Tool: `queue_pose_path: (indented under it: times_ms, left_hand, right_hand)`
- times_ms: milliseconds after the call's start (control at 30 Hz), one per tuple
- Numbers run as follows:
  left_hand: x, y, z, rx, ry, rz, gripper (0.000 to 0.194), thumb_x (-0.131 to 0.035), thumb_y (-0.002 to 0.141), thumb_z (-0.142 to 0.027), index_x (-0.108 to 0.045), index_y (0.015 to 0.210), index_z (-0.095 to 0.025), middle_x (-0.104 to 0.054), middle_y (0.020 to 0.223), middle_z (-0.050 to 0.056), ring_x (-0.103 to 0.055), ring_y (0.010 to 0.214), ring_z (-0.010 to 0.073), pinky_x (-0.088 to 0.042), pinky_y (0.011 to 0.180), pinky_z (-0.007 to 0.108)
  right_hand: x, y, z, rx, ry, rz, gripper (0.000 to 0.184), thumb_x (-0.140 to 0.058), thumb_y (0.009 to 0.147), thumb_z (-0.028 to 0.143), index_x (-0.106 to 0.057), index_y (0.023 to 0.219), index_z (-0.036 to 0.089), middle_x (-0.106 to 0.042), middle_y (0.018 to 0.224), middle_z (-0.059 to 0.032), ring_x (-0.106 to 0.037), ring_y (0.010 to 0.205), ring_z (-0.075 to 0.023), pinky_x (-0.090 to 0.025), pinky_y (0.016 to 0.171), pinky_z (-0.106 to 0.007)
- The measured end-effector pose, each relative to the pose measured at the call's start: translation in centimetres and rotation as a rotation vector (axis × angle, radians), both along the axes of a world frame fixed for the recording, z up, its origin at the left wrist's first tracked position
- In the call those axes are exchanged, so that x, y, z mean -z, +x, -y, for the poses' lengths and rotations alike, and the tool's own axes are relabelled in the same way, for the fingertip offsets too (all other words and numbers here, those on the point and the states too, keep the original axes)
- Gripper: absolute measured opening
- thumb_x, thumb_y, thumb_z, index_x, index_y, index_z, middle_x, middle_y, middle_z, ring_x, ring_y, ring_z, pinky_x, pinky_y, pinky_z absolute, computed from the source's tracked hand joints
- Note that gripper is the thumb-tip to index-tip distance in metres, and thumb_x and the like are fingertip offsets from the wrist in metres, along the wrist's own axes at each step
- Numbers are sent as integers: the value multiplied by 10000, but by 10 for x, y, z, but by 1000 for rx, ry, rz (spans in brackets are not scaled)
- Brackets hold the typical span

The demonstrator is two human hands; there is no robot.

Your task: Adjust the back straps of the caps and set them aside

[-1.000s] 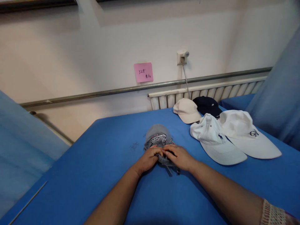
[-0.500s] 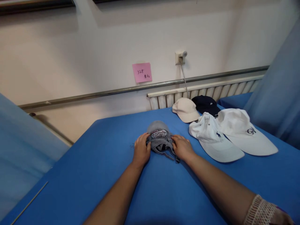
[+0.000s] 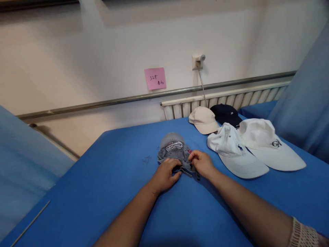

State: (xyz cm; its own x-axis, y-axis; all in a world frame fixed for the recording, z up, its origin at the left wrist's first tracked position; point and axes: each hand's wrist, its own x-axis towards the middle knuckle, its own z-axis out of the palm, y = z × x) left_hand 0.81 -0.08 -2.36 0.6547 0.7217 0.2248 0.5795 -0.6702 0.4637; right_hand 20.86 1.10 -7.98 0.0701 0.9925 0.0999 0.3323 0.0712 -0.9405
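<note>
A grey baseball cap (image 3: pixel 172 145) with white lettering lies on the blue-covered table, its brim pointing away from me and its back strap toward me. My left hand (image 3: pixel 167 174) is closed on the cap's near back edge, fingers on top and thumb below by the strap. My right hand (image 3: pixel 202 163) pinches the cap's right rear edge, beside a small pink patch. The adjustable strap (image 3: pixel 189 171) hangs loose between the hands, its end and buckle lying near the right fingers. What the fingertips press against is partly hidden.
To the right lie a beige cap (image 3: pixel 204 120), a dark navy cap (image 3: pixel 226 114), a white cap with a small logo (image 3: pixel 236 154) and a larger white cap (image 3: pixel 269 145). A thin stick (image 3: pixel 31 223) is at the left edge. Behind are a radiator (image 3: pixel 177 109) and blue curtains (image 3: pixel 305 99).
My left hand has moved from the cap's left side to its near back edge. My right hand has shifted slightly, uncovering the pink patch. The cap's lettered back looks flatter.
</note>
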Motion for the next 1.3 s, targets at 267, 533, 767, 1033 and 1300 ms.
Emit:
queue_pose_path:
  times_ms: [267, 533, 767, 1033, 1300]
  left_hand:
    - [-1, 5, 8, 107, -49, 77, 117, -597, 822, -153, -609, 924, -209, -627, 1154, 41, -546, 1062, 188, -415, 957, 344]
    - [1, 14, 11, 123, -58, -42, 219, -647, 811, -204, -616, 1027, -221, -615, 1128, 44, -533, 1031, 209, -427, 924, 360]
    - [-2, 15, 12, 122, -45, -40, 64, -553, 875, -199, -615, 892, -193, -623, 1087, 61, -541, 995, 207, -438, 890, 356]
    - [-3, 23, 18, 174, 60, -91, 103, -552, 887, -211, -655, 879, -208, -606, 1270, 37, -492, 1144, 240, -383, 963, 413]
    - [4, 22, 10, 58, 136, -209, 135, -499, 912, -206, -623, 870, -174, -655, 924, 74, -537, 907, 214, -410, 829, 364]
  right_hand:
    - [9, -5, -4, -136, -158, -253, 229, -452, 547, 77, -613, 661, 193, -585, 551, 43, -495, 480, -96, -380, 499, -199]
    - [-9, -5, 1, -149, -228, -418, 209, -455, 544, 97, -605, 657, 189, -593, 541, 41, -480, 473, -92, -360, 489, -200]
    - [-14, -4, 3, -144, -216, -438, 202, -458, 554, 132, -608, 671, 200, -594, 552, 24, -486, 486, -101, -371, 495, -209]
    - [-17, -5, 4, -120, -222, -479, 215, -447, 528, 115, -606, 657, 181, -603, 561, 24, -510, 502, -98, -386, 517, -210]
    - [-14, -4, 2, -136, -210, -446, 206, -459, 557, 114, -603, 683, 191, -615, 580, 15, -515, 508, -104, -378, 496, -207]
